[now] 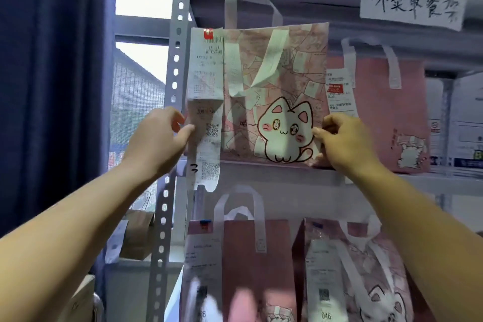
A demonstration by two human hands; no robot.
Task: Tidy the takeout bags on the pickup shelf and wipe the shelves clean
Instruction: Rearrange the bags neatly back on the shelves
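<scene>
Cat bag (274, 91), receipt (206, 112) text unreadable

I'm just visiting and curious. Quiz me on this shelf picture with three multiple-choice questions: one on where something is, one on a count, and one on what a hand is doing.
1. Where on the cat bag does the long receipt hang?
A. its left edge
B. its right edge
C. its handle

2. How many pink bags show on the level below the cat bag?
A. one
B. two
C. four

3. What is the right hand doing?
A. hanging free
B. pinching the cat bag's right edge
C. wiping with a cloth

Answers:
1 A: the receipt runs down the bag's left side, by the left hand.
2 B: the left lower bag and the right lower bag stand side by side.
3 B: its thumb lies in front of that edge and its fingers curl round it.
</scene>
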